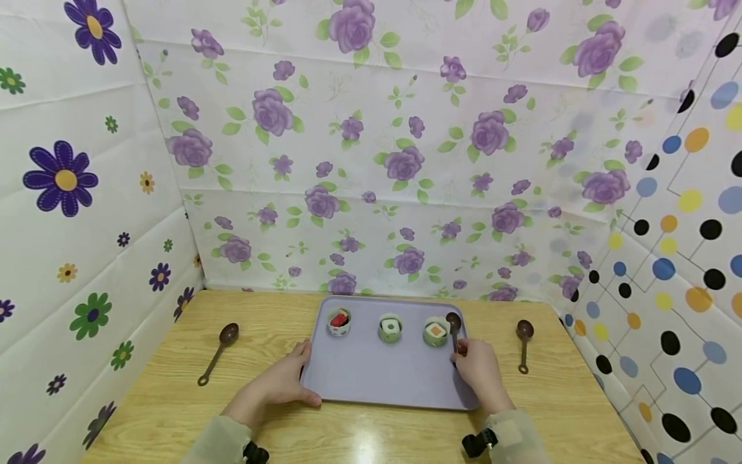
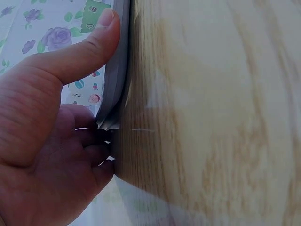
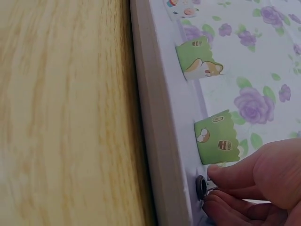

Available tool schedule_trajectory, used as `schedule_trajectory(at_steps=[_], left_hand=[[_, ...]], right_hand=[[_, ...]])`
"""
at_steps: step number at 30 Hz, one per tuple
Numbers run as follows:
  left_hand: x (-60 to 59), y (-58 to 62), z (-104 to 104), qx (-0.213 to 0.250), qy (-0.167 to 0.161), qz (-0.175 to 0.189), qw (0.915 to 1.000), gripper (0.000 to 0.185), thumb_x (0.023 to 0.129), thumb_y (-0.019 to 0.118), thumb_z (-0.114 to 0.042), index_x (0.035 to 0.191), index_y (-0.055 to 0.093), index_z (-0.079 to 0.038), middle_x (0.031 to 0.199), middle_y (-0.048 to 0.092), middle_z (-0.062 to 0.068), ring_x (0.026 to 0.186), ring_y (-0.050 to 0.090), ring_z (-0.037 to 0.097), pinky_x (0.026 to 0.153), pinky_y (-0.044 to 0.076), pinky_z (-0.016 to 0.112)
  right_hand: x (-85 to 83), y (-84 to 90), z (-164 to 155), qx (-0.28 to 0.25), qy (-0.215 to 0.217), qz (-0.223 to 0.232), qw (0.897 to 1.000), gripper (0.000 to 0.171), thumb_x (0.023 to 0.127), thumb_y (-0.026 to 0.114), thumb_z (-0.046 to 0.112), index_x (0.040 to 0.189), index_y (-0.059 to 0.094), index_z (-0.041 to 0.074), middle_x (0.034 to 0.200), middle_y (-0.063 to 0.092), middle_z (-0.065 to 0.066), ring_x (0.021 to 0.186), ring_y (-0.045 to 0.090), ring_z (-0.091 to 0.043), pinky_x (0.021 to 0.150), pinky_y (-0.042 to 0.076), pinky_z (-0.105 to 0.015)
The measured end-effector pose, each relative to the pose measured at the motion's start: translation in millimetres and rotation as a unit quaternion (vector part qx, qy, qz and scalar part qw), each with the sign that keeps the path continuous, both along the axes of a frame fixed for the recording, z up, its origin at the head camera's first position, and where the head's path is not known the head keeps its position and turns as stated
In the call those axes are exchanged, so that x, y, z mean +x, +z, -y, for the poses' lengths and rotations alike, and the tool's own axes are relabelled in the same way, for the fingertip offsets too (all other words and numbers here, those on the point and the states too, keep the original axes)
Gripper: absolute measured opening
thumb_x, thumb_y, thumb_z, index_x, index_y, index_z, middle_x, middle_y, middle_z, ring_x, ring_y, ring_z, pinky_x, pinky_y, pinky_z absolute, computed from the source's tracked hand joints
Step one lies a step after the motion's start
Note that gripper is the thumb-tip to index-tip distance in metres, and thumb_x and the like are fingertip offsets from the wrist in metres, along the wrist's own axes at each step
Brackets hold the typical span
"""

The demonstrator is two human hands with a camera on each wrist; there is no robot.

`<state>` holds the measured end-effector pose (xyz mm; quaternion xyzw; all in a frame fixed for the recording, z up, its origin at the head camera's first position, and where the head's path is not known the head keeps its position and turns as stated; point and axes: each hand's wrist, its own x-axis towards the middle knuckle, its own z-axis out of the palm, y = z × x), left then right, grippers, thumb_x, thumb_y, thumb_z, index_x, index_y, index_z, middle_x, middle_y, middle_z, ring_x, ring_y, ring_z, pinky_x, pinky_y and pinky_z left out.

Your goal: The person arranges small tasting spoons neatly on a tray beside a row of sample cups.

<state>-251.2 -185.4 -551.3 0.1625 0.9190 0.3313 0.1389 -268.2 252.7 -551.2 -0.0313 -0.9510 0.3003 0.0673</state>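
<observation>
A lilac tray (image 1: 382, 380) lies on the wooden table. My left hand (image 1: 283, 380) grips its front left corner, thumb along the front rim and fingers bent at the left side. With thumb and fingers my right hand (image 1: 478, 368) pinches the handle of a brown spoon (image 1: 453, 320) at the tray's right side. The ring end of that spoon's handle (image 3: 201, 187) shows beside the thumb in the right wrist view. Left of the spoon bowl stands a green paper cup (image 1: 435, 334) holding a white piece with an orange centre.
Along the tray's back stand another green cup (image 1: 390, 330) with a white piece and a white printed cup (image 1: 339, 323) with a red and dark piece. One brown spoon (image 1: 219, 351) lies on the table (image 1: 174, 412) left of the tray, another spoon (image 1: 524, 345) right. Patterned cloth walls enclose the table.
</observation>
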Motion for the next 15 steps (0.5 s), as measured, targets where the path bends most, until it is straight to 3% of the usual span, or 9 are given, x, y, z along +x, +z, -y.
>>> schedule_trajectory(at_steps=[6, 9, 15], left_hand=[[0.5, 1.6, -0.9, 0.003, 0.0, 0.001, 1.0, 0.133, 0.07, 0.102, -0.04, 0.163, 0.023, 0.015, 0.171, 0.016, 0.035, 0.157, 0.019, 0.055, 0.125, 0.023, 0.065], [1.2, 1.9, -1.1, 0.004, 0.0, 0.002, 1.0, 0.133, 0.07, 0.102, -0.04, 0.163, 0.023, 0.015, 0.171, 0.016, 0.035, 0.157, 0.019, 0.055, 0.125, 0.023, 0.065], [1.2, 3.1, -1.0, 0.001, 0.004, 0.005, 1.0, 0.132, 0.071, 0.101, -0.04, 0.163, 0.023, 0.014, 0.172, 0.016, 0.034, 0.157, 0.019, 0.054, 0.125, 0.023, 0.065]], right_hand=[[2.8, -1.0, -3.4, -0.034, -0.019, 0.005, 0.999, 0.038, 0.093, 0.08, 0.009, 0.126, 0.073, -0.01, 0.105, 0.078, -0.017, 0.099, 0.074, -0.036, 0.086, 0.062, -0.051], [3.7, -1.4, -8.1, -0.057, -0.022, -0.001, 0.998, 0.038, 0.094, 0.079, 0.011, 0.127, 0.073, -0.009, 0.105, 0.078, -0.016, 0.097, 0.074, -0.034, 0.085, 0.062, -0.049], [3.3, -5.8, -23.4, -0.099, -0.029, -0.007, 0.995, 0.037, 0.096, 0.077, 0.013, 0.128, 0.075, -0.005, 0.099, 0.078, -0.006, 0.089, 0.071, -0.022, 0.074, 0.058, -0.034]])
